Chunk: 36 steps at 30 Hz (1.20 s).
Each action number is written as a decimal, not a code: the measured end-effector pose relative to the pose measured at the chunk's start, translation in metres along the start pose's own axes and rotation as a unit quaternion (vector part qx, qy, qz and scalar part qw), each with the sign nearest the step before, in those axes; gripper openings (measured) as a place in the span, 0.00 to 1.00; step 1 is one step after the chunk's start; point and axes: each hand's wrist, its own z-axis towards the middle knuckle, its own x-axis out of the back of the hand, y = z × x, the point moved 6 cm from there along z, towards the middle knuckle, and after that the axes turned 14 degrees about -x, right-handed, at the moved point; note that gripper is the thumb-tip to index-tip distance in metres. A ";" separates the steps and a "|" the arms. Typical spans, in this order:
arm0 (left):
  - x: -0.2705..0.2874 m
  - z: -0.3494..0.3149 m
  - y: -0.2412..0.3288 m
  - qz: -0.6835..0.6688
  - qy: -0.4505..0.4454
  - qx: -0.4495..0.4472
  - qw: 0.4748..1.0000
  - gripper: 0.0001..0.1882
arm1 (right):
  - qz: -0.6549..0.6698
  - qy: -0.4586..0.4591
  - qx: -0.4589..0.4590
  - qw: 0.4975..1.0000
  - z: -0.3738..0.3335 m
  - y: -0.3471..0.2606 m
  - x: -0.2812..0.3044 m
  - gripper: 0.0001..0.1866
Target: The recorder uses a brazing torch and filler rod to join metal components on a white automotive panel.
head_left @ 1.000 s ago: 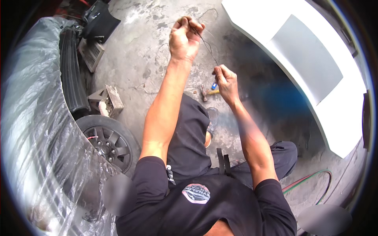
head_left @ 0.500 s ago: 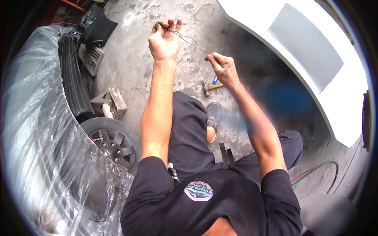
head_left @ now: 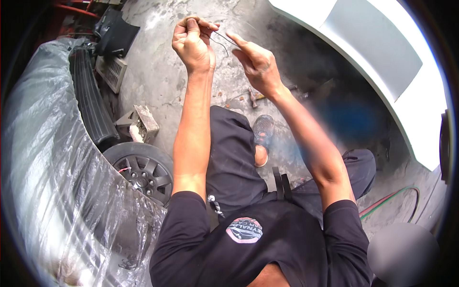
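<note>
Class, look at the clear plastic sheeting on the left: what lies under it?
Under the plastic sheeting a car's curved body shows dimly. Its black wheel pokes out at the edge. Glare and wrinkles hide the paint colour and any detail beneath.

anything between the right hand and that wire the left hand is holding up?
Nothing visible. The left hand pinches the thin wire; the right hand is beside it, fingers right at the wire, only open air and concrete floor behind.

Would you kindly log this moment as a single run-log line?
left hand: pinching thin wire | right hand: fingers on wire | hammer: on floor | wheel: left
</note>
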 end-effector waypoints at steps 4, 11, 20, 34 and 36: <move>-0.030 -0.004 0.005 0.082 -0.041 -0.059 0.994 0.08 | -0.106 0.038 0.076 0.991 0.004 -0.004 -0.006 0.32; -0.004 0.001 -0.028 -0.171 0.085 0.109 0.976 0.06 | 0.124 -0.080 -0.102 0.984 0.010 0.037 -0.002 0.23; -0.008 -0.006 -0.032 -0.155 0.028 0.150 0.976 0.08 | 0.021 -0.052 0.017 0.998 0.018 0.017 0.001 0.15; 0.015 0.016 -0.019 -0.083 0.050 0.128 0.987 0.08 | 0.159 -0.081 -0.107 0.978 0.006 0.047 0.007 0.21; 0.002 0.029 0.018 0.318 -0.128 -0.136 0.930 0.05 | 0.098 -0.078 -0.095 0.988 0.017 0.048 0.005 0.23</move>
